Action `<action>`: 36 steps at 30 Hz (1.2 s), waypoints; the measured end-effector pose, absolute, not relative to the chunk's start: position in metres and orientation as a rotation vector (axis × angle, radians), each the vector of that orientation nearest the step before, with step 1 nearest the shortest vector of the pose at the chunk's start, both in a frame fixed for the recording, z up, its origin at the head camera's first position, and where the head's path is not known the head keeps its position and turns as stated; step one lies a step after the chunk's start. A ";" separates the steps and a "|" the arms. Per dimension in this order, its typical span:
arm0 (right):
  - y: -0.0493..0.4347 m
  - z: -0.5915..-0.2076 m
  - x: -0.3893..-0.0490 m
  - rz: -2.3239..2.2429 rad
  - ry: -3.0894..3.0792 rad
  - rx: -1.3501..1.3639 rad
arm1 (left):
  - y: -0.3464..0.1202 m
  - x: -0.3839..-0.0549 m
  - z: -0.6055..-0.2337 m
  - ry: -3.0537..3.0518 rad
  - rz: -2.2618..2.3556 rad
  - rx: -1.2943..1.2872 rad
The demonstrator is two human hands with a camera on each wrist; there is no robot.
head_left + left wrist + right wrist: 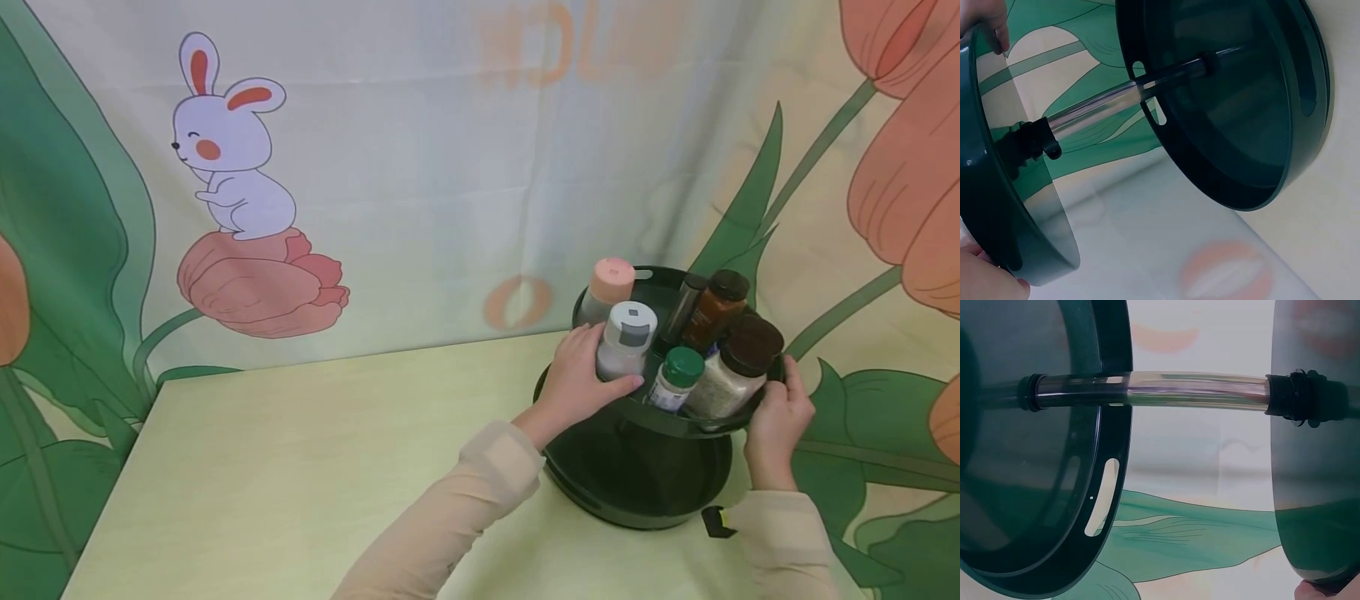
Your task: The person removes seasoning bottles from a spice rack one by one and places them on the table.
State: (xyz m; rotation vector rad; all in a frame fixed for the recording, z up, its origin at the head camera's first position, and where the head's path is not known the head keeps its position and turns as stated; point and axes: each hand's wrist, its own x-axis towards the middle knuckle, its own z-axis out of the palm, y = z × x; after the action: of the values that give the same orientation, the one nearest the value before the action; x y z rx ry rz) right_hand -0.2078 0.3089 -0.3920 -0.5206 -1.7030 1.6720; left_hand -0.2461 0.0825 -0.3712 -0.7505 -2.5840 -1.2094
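A dark two-tier round rack has an upper tray [678, 427] above a lower tray [637, 467], with a clear post [1197, 390] between them. My left hand [573, 375] grips the left rim of the upper tray, thumb over the edge, beside a white-capped bottle [626, 342]. On the opposite side, my right hand [780, 417] holds the right rim. Also on the upper tray stand a pink-capped bottle [609, 287], a green-capped jar [675, 379], a large brown-lidded jar [731, 379], a brown bottle [712, 312] and a slim dark container [682, 308].
The rack stands on a pale table [337, 450] near its back right corner. Behind it hangs a printed curtain [420, 183] with a rabbit and flowers. A small black and yellow item [717, 522] lies by the right sleeve.
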 end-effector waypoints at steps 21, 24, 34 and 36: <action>0.310 -0.393 -0.209 1.656 -1.730 -0.543 | 0.095 -0.248 -0.369 -2.597 -1.212 -0.590; 0.310 -0.392 -0.210 1.658 -1.726 -0.538 | 0.095 -0.249 -0.367 -2.590 -1.237 -0.586; 0.309 -0.392 -0.209 1.665 -1.716 -0.548 | 0.095 -0.249 -0.366 -2.578 -1.249 -0.588; 0.309 -0.392 -0.209 1.666 -1.710 -0.548 | 0.095 -0.249 -0.367 -2.563 -1.265 -0.595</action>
State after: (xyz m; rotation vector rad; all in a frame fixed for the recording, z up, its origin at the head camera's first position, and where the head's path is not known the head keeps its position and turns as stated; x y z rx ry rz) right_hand -0.2090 0.3090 -0.3919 -0.5480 -1.7101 1.6662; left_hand -0.2488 0.0950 -0.3673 -0.5947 -2.5633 -1.2655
